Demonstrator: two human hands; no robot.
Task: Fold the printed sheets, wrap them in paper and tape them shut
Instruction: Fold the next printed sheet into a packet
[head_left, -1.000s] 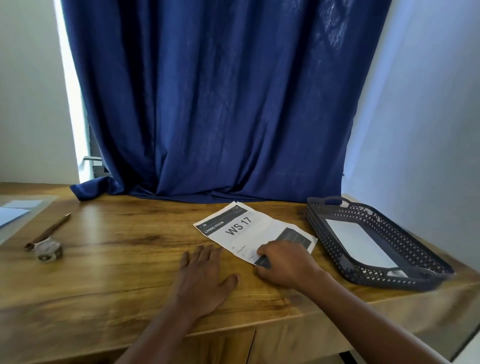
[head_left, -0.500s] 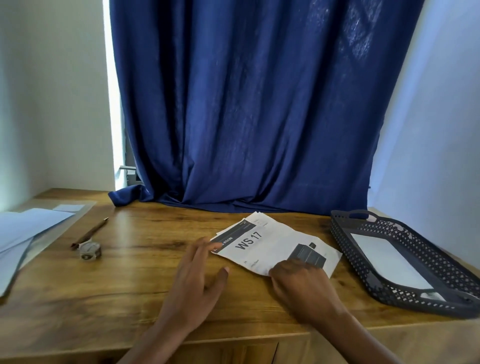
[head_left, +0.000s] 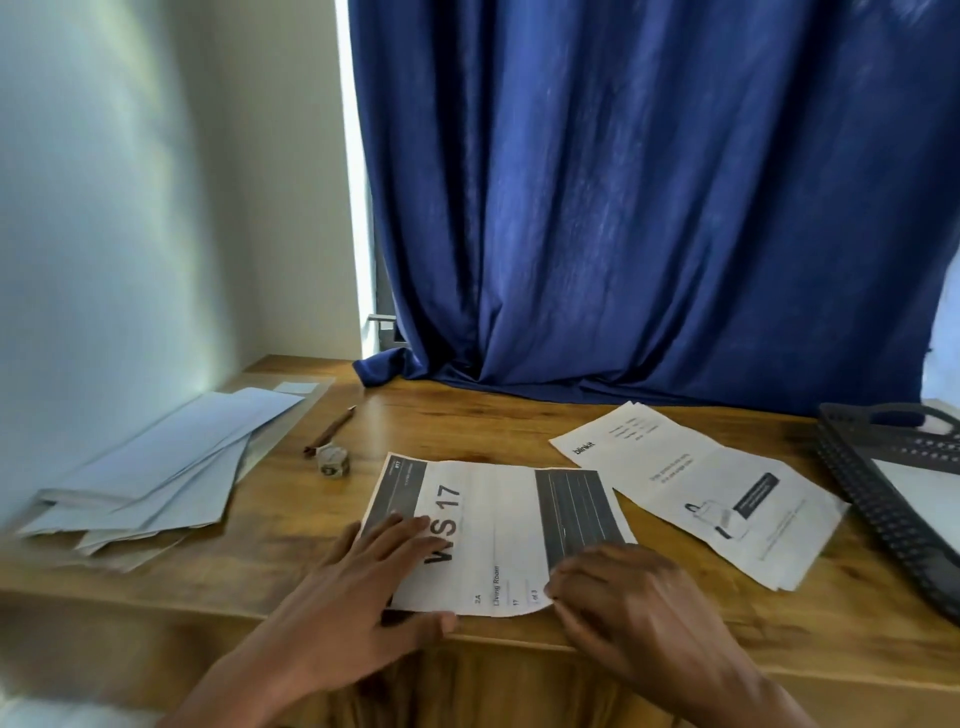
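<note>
Both hands' grip: left hand (head_left: 363, 587) flat, right hand (head_left: 639, 608) pinching WS 17 sheet (head_left: 498, 535)

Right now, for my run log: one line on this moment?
left hand flat on WS 17 sheet | right hand pinching its corner | blinkit sheet aside

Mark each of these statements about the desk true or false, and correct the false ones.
1. The left hand lies flat on the WS 17 sheet. True.
2. The blinkit sheet lies inside the dark tray. False: it lies on the desk, beside the tray.
3. The right hand is at the WS 17 sheet's near right corner. True.
4. The pencil rests on the stack of blank paper. False: it lies on the desk, right of the stack.
</note>
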